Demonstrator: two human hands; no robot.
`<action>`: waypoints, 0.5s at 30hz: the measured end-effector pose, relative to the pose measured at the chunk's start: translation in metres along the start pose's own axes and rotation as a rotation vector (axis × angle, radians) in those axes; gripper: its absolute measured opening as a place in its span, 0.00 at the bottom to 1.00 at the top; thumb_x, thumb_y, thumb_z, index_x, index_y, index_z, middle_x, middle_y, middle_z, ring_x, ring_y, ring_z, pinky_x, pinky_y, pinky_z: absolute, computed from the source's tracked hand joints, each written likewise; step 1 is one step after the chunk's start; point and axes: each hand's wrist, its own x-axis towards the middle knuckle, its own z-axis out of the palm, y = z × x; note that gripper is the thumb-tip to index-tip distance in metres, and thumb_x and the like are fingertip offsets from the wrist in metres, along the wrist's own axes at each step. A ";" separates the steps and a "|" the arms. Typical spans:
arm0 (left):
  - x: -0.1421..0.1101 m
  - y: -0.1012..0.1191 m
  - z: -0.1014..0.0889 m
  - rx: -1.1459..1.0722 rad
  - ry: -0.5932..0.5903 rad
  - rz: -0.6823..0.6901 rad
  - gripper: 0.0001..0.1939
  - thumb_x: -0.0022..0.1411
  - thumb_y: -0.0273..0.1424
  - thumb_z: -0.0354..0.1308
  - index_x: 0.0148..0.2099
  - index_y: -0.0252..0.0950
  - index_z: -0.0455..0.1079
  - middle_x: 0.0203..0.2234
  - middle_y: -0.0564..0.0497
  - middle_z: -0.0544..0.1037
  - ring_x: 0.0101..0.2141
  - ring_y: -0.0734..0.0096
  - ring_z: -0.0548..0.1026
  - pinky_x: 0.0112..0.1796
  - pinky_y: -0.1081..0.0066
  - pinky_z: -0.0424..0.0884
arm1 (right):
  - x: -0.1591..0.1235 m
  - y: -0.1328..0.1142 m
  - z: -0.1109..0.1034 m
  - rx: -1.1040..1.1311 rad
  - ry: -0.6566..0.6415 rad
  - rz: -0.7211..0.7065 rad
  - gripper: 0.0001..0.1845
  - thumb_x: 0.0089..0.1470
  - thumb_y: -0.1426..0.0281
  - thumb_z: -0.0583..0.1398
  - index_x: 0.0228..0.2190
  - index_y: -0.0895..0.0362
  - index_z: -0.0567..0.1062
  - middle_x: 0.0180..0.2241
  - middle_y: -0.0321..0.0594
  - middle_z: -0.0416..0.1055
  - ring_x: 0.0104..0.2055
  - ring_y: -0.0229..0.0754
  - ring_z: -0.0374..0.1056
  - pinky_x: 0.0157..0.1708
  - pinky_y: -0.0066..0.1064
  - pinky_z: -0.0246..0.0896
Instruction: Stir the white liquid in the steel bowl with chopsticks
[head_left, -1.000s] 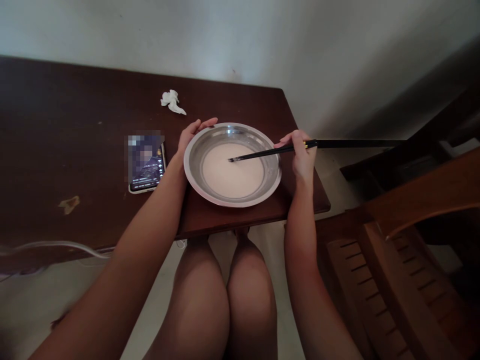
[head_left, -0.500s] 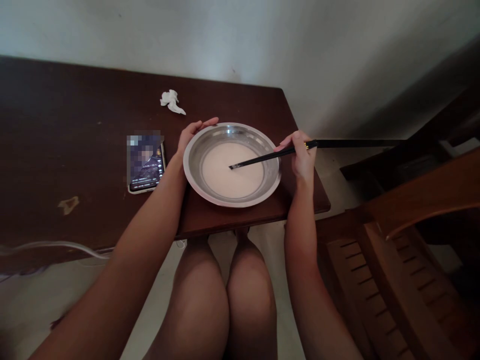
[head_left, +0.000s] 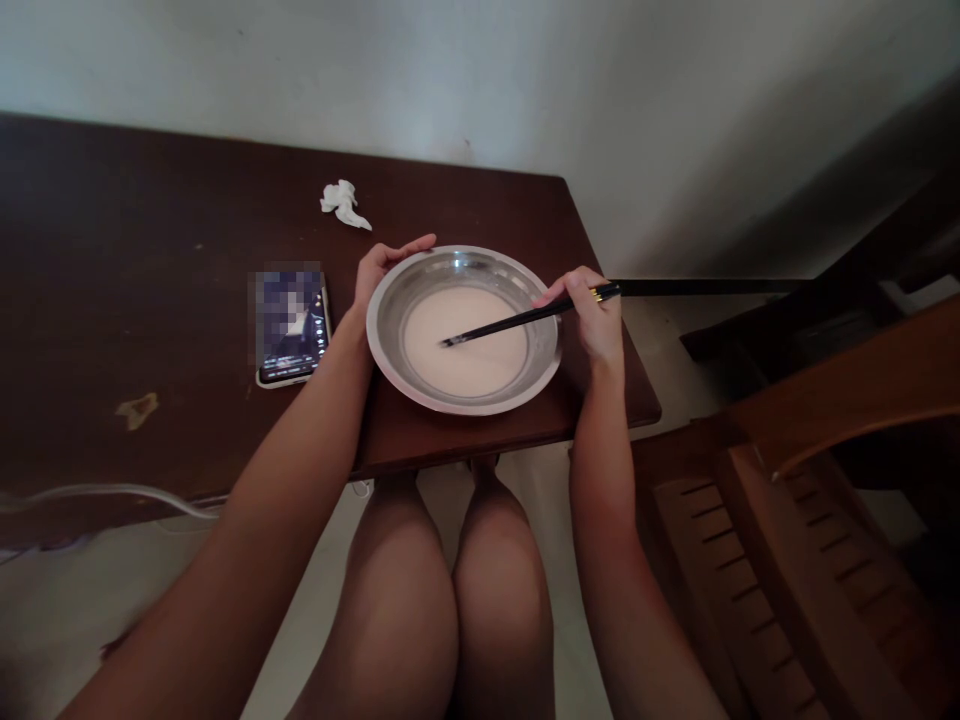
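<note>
A shiny metal bowl point(head_left: 391, 330) rests near the front right of the dark table, partly filled with a smooth, pale, milky liquid point(head_left: 480, 368). Against the bowl's far left side lies my left hand point(head_left: 373, 275), gripping it at the rim; some of its fingers are hidden behind the bowl. My right hand point(head_left: 600, 322) is closed around black chopsticks point(head_left: 517, 319) with gold bands near the upper end. They slant down to the left over the right rim, held together, their tips at the liquid left of its middle.
On the brown table point(head_left: 150, 260) a lit phone point(head_left: 296, 335) lies left of my left forearm. Behind it is crumpled white tissue point(head_left: 343, 203). A white cable point(head_left: 127, 489) crosses the front left edge. A wooden chair point(head_left: 757, 560) stands at the right, and a wall rises behind.
My right hand has shifted slightly left, and the chopstick tips have moved left and a little nearer to me through the liquid. The bowl and my left hand stay put. The phone's picture differs.
</note>
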 end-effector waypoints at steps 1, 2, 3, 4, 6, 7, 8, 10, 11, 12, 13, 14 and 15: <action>0.000 0.000 0.000 0.006 0.004 0.002 0.18 0.56 0.31 0.45 0.40 0.35 0.74 0.26 0.50 0.79 0.31 0.66 0.76 0.38 0.68 0.72 | 0.000 0.000 0.000 -0.015 0.007 -0.013 0.22 0.53 0.51 0.54 0.20 0.54 0.72 0.19 0.31 0.69 0.29 0.35 0.71 0.36 0.32 0.67; 0.000 0.000 0.000 0.014 0.007 0.004 0.17 0.56 0.31 0.45 0.40 0.35 0.74 0.26 0.50 0.78 0.31 0.66 0.76 0.37 0.67 0.72 | 0.001 -0.001 0.000 -0.027 0.030 -0.024 0.22 0.53 0.51 0.54 0.20 0.54 0.72 0.19 0.31 0.69 0.29 0.35 0.71 0.37 0.32 0.67; 0.000 0.000 0.000 0.025 0.013 0.008 0.17 0.56 0.30 0.45 0.40 0.35 0.74 0.26 0.50 0.78 0.31 0.66 0.76 0.37 0.67 0.73 | 0.002 -0.001 0.000 -0.032 0.062 -0.030 0.22 0.53 0.51 0.54 0.20 0.54 0.72 0.19 0.31 0.69 0.29 0.35 0.71 0.37 0.32 0.67; 0.000 0.000 0.001 0.039 0.023 0.013 0.17 0.56 0.30 0.46 0.40 0.35 0.74 0.26 0.50 0.78 0.31 0.66 0.76 0.37 0.67 0.73 | 0.002 0.000 -0.001 -0.030 0.095 -0.029 0.23 0.53 0.51 0.53 0.20 0.54 0.72 0.19 0.31 0.69 0.28 0.35 0.71 0.38 0.33 0.67; 0.000 0.001 0.001 0.069 0.056 0.030 0.16 0.57 0.30 0.46 0.39 0.35 0.74 0.26 0.50 0.78 0.32 0.65 0.77 0.37 0.67 0.74 | 0.003 0.000 -0.002 -0.005 0.130 -0.013 0.23 0.53 0.50 0.53 0.20 0.54 0.72 0.19 0.31 0.68 0.26 0.34 0.70 0.36 0.32 0.68; 0.000 0.001 0.001 0.081 0.075 0.040 0.15 0.58 0.30 0.46 0.39 0.35 0.74 0.26 0.50 0.78 0.33 0.65 0.77 0.37 0.67 0.74 | 0.002 -0.001 -0.003 0.007 0.123 -0.007 0.23 0.53 0.50 0.53 0.20 0.54 0.72 0.18 0.31 0.67 0.26 0.34 0.70 0.35 0.32 0.68; 0.000 0.001 0.002 0.086 0.092 0.046 0.15 0.59 0.30 0.46 0.38 0.36 0.74 0.26 0.50 0.78 0.32 0.65 0.77 0.36 0.68 0.75 | 0.002 -0.001 -0.003 0.011 0.099 -0.005 0.23 0.53 0.51 0.53 0.19 0.54 0.72 0.18 0.31 0.67 0.25 0.34 0.70 0.35 0.31 0.67; 0.001 0.001 0.002 0.087 0.121 0.045 0.14 0.58 0.28 0.47 0.38 0.37 0.74 0.24 0.51 0.78 0.31 0.66 0.77 0.35 0.69 0.75 | 0.001 -0.003 -0.002 -0.004 0.026 -0.014 0.23 0.53 0.52 0.54 0.19 0.54 0.73 0.19 0.32 0.68 0.27 0.34 0.70 0.35 0.31 0.67; 0.001 0.001 0.002 0.088 0.134 0.038 0.14 0.58 0.27 0.47 0.38 0.38 0.74 0.23 0.52 0.78 0.30 0.67 0.77 0.34 0.70 0.76 | 0.000 -0.003 -0.001 -0.020 0.002 -0.021 0.22 0.53 0.52 0.54 0.19 0.54 0.73 0.19 0.32 0.69 0.28 0.34 0.70 0.36 0.31 0.67; 0.002 0.001 0.001 0.091 0.142 0.030 0.14 0.57 0.26 0.47 0.38 0.39 0.74 0.23 0.52 0.78 0.29 0.67 0.77 0.33 0.71 0.76 | 0.001 -0.003 -0.001 -0.037 -0.004 -0.028 0.22 0.53 0.52 0.54 0.20 0.54 0.73 0.20 0.32 0.70 0.28 0.35 0.71 0.37 0.31 0.66; 0.002 0.001 0.000 0.095 0.146 0.024 0.15 0.57 0.25 0.48 0.39 0.40 0.74 0.22 0.53 0.78 0.29 0.67 0.77 0.32 0.71 0.76 | 0.001 -0.003 -0.001 -0.048 0.010 -0.032 0.22 0.53 0.52 0.54 0.20 0.54 0.73 0.20 0.32 0.70 0.29 0.35 0.71 0.37 0.32 0.66; 0.003 0.000 -0.001 0.099 0.143 0.023 0.15 0.56 0.24 0.48 0.39 0.40 0.74 0.22 0.53 0.78 0.29 0.67 0.77 0.33 0.71 0.76 | 0.002 -0.002 -0.001 -0.052 0.041 -0.035 0.22 0.53 0.52 0.54 0.21 0.54 0.73 0.20 0.32 0.70 0.29 0.35 0.71 0.38 0.32 0.66; 0.004 0.000 -0.002 0.103 0.135 0.027 0.14 0.56 0.23 0.49 0.39 0.40 0.74 0.23 0.53 0.78 0.29 0.67 0.77 0.33 0.72 0.76 | 0.003 0.000 -0.002 -0.046 0.081 -0.037 0.22 0.54 0.51 0.53 0.21 0.53 0.73 0.20 0.31 0.70 0.28 0.35 0.71 0.38 0.32 0.67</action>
